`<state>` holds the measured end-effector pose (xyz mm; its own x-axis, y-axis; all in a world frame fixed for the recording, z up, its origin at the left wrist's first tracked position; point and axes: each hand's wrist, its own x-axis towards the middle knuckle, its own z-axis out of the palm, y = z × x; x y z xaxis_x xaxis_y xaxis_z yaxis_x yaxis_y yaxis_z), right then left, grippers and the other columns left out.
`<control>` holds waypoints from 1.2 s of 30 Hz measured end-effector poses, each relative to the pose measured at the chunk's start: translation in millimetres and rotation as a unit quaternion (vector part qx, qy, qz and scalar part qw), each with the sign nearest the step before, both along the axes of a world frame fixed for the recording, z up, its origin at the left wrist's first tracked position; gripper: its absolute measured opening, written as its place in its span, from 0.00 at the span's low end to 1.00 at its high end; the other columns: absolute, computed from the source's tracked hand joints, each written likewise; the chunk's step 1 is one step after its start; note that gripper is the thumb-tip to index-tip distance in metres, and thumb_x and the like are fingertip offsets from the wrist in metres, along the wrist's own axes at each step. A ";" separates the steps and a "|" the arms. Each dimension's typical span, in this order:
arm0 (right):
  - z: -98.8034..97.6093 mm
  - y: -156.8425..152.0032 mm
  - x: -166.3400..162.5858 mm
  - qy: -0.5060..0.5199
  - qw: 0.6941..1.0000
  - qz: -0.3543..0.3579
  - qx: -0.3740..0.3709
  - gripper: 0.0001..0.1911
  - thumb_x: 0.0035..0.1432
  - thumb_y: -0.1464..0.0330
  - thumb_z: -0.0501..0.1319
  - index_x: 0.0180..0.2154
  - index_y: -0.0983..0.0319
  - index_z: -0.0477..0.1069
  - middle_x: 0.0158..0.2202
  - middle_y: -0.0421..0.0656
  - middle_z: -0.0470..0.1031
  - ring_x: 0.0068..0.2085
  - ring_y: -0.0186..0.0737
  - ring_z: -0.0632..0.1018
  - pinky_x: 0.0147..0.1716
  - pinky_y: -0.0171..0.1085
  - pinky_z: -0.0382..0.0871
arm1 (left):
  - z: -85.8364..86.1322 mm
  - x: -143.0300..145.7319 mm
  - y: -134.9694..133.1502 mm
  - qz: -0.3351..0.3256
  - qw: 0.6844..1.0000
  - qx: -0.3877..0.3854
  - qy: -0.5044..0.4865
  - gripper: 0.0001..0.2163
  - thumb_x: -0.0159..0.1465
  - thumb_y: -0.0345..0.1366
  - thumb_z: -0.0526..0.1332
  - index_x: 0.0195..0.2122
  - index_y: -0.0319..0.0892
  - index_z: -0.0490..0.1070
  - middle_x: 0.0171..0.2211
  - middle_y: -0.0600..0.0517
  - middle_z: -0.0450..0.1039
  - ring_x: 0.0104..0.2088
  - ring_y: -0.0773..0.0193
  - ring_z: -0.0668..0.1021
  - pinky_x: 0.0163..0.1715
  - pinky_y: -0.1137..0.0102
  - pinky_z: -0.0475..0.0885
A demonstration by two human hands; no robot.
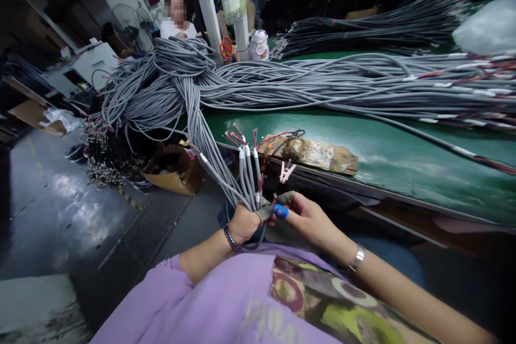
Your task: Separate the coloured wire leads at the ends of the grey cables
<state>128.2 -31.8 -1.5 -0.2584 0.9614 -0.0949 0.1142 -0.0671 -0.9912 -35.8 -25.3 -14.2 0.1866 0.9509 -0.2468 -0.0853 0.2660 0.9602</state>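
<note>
Nearest: purple shirt, filling the lower part of the view; both forearms reach forward from it. Left hand is closed around a bunch of gray cables, held just off the front edge of the table; the bunch runs up-left to the pile on it. White-banded cable ends stand up beyond that fist. Right hand has thumb and finger brought together at a wire end beside the fist; firm pinch or light touch, cannot tell.

Step in hand (judged): fingertip work on a single end, left hand serving as clamp. Next move calls for a steady left grip, so the ends stay together, and fine thumb-and-finger control on the right.

Edges: a pink clip and a cardboard strip sit at the table edge, just beyond the hands. Room: rightward along the green surface; leftward, the slanting cables limit the swing. Toward the body, the gap is narrow.
</note>
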 end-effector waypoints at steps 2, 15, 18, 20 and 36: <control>-0.7 2.1 -6.3 0.038 0.999 0.006 -0.019 0.13 0.53 0.57 0.62 0.32 0.59 0.65 0.24 0.41 0.76 0.27 0.39 0.76 0.29 0.37 0.71 | -2.0 1.5 1.0 -0.011 1.000 0.009 0.002 0.18 0.46 0.48 0.72 0.24 0.38 0.69 0.20 0.54 0.71 0.19 0.69 0.72 0.18 0.75 0.66; 4.9 7.4 -12.3 0.079 0.992 -0.051 -0.080 0.12 0.47 0.59 0.64 0.26 0.60 0.67 0.20 0.38 0.69 0.21 0.33 0.67 0.21 0.34 0.60 | 6.0 -2.6 3.5 0.003 0.999 -0.034 0.001 0.17 0.47 0.47 0.70 0.24 0.37 0.71 0.18 0.51 0.71 0.18 0.67 0.73 0.18 0.74 0.65; -6.2 6.1 -11.3 0.128 0.977 -0.075 -0.153 0.17 0.44 0.56 0.67 0.24 0.61 0.65 0.17 0.34 0.62 0.19 0.29 0.60 0.19 0.32 0.55 | 0.9 1.0 2.4 0.063 0.997 -0.003 -0.032 0.18 0.50 0.48 0.68 0.20 0.37 0.70 0.18 0.50 0.71 0.21 0.67 0.74 0.25 0.72 0.70; -13.5 5.0 -8.5 0.146 0.973 -0.074 -0.162 0.19 0.44 0.55 0.68 0.23 0.61 0.65 0.17 0.33 0.60 0.19 0.28 0.59 0.20 0.31 0.55 | -0.7 3.2 3.3 0.061 0.997 0.011 -0.037 0.18 0.52 0.48 0.68 0.18 0.37 0.70 0.18 0.50 0.71 0.22 0.67 0.74 0.27 0.71 0.71; 6.2 12.3 -11.9 0.155 0.983 -0.012 -0.102 0.18 0.45 0.54 0.69 0.27 0.60 0.68 0.18 0.39 0.72 0.22 0.36 0.72 0.26 0.36 0.65 | 1.0 6.0 1.2 -0.014 0.999 -0.015 0.046 0.15 0.50 0.45 0.69 0.22 0.38 0.68 0.16 0.54 0.69 0.15 0.71 0.68 0.15 0.75 0.63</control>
